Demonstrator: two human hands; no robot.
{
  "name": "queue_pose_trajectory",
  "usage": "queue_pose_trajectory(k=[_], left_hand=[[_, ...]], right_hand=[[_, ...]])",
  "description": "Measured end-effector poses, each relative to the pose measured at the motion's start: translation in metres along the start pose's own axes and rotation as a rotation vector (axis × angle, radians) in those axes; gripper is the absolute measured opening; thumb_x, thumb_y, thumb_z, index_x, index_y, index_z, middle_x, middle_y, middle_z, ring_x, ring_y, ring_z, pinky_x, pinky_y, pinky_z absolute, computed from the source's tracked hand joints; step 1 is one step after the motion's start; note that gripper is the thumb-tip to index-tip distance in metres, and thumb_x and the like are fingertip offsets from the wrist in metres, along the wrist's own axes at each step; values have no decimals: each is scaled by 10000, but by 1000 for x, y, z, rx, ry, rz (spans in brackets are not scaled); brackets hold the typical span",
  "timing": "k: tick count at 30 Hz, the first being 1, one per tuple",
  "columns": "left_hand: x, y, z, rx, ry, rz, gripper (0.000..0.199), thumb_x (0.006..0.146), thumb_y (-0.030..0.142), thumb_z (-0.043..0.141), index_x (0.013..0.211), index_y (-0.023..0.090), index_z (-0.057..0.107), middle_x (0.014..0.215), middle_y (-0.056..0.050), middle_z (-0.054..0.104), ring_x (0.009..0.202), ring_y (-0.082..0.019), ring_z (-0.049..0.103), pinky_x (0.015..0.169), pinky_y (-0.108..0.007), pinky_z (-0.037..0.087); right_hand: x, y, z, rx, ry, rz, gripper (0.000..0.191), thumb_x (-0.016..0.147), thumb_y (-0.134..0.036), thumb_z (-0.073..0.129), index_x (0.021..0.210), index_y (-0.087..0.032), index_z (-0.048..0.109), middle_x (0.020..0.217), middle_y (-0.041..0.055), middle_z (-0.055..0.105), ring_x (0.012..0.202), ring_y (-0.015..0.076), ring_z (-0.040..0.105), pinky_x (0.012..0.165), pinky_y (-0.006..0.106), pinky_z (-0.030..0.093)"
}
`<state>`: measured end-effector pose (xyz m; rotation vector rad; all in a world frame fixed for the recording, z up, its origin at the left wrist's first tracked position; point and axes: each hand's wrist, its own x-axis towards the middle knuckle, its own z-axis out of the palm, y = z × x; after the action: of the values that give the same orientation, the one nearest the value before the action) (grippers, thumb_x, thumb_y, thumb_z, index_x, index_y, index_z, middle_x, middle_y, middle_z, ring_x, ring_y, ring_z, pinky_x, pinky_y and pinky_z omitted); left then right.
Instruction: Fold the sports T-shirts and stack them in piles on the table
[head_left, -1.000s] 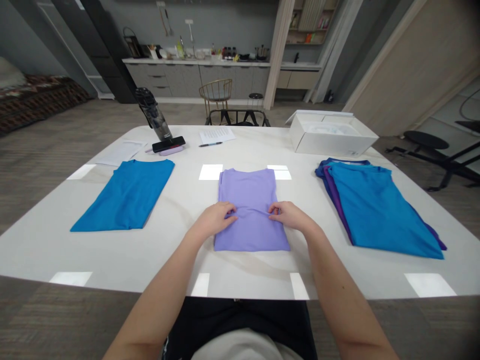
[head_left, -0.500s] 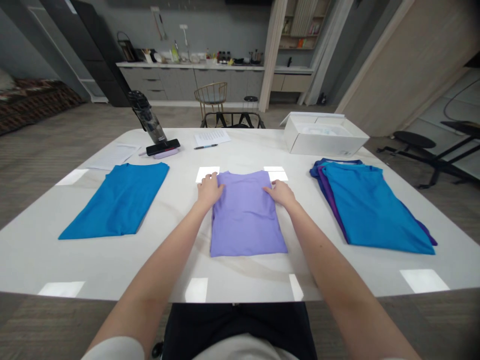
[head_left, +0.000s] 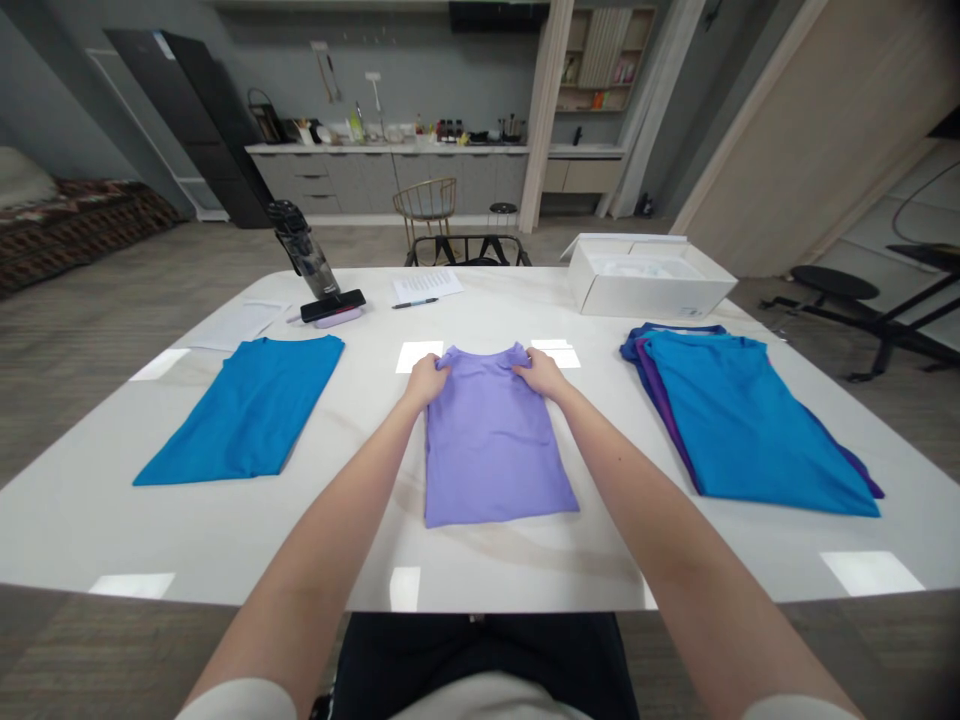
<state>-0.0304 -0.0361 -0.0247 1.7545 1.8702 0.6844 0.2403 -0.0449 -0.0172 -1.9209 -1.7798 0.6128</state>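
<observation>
Lavender T-shirt (head_left: 491,450): flat on white table (head_left: 112,530), collar end under both hands | left hand (head_left: 426,382): closed, pinching shoulder edge | right hand (head_left: 541,373): closed, pinching opposite shoulder (fabric puckered at both grips)

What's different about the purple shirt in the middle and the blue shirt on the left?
The lavender T-shirt is pale purple, while the blue shirt is bright blue. The lavender T-shirt lies nearly straight, but the blue shirt lies slanted. The person's left hand and right hand hold the lavender T-shirt's top edge, while no hand touches the blue shirt. Both lie flat on the white table.
</observation>
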Motion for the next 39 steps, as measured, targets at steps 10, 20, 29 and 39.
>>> queue_pose_trajectory(k=[10, 20, 29, 39], left_hand=[[-42, 59, -17, -344, 66, 342, 213, 890, 360, 591, 1048, 227, 640, 821, 15, 648, 746, -161, 567, 722, -269, 461], [-113, 216, 23, -312, -262, 812, 210, 966, 324, 503, 1143, 247, 586, 942, 13, 660, 871, -173, 596, 841, -273, 452], [-141, 316, 172, -558, -339, 555, 118, 1006, 294, 484, 1098, 240, 534, 968, -3, 638, 886, -162, 605, 831, -268, 491], [-123, 368, 190, -778, -202, 539, 148, 1044, 328, 484, 1151, 242, 541, 1119, -40, 667, 1048, -193, 636, 934, -329, 513]], right_hand=[[-98, 21, -68, 273, 253, -216, 205, 954, -395, 543, 1102, -254, 540, 1015, 73, 751, 940, 275, 694, 817, 348, 505], [-242, 88, -173, 221, 632, -57, 287, 991, -519, 501, 1144, -276, 520, 1007, 96, 743, 942, 325, 706, 794, 376, 515], [-233, 208, -259, 100, 781, 70, 254, 975, -482, 522, 1125, -280, 551, 993, 79, 732, 979, 326, 682, 868, 417, 515], [-164, 263, -344, 70, 911, -152, 351, 971, -534, 578, 1124, -219, 605, 1040, 83, 697, 987, 267, 670, 974, 513, 523]])
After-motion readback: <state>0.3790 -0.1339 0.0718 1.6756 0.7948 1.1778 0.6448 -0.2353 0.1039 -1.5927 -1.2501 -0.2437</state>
